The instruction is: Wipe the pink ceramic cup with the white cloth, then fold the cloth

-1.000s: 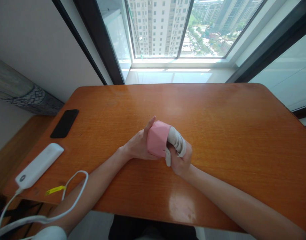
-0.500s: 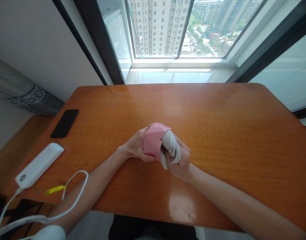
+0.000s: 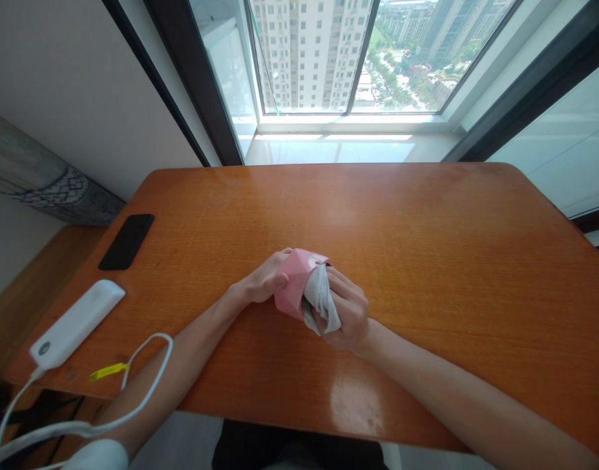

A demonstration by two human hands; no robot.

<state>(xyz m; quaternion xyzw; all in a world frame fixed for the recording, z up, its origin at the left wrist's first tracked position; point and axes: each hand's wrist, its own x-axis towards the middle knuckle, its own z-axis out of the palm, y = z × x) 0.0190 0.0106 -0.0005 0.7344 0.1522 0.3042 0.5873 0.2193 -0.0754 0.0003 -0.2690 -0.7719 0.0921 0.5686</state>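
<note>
The left hand [image 3: 262, 282] was wrapped around a pink cup [image 3: 290, 287], and the right hand [image 3: 351, 313] was clenched on a grey cloth [image 3: 319, 290] bunched at the cup's mouth. The two hands were close together, joined by the cup and the cloth, near the middle of the table's near half. Whether the cup touched the brown table [image 3: 451, 261] could not be told, and how far the cloth reached inside was hidden.

Compared with a second earlier, the cup had shifted a little to the left and towards the person. Its mouth, which had faced mostly right, had turned to face more towards the person, so more of the opening showed. The left hand's grip had changed too: a digit that had stuck up past the cup's far side no longer did so, and the thumb now lay across the cup's near side. The right hand had moved slightly left with the cloth, its knuckles now nearer the rim and a loose end of cloth hanging below.

To the left, the black phone [image 3: 127, 242], the white power bank [image 3: 77, 324], and the white cable [image 3: 59, 428] with its yellow tag [image 3: 107, 373] lay as before.
</note>
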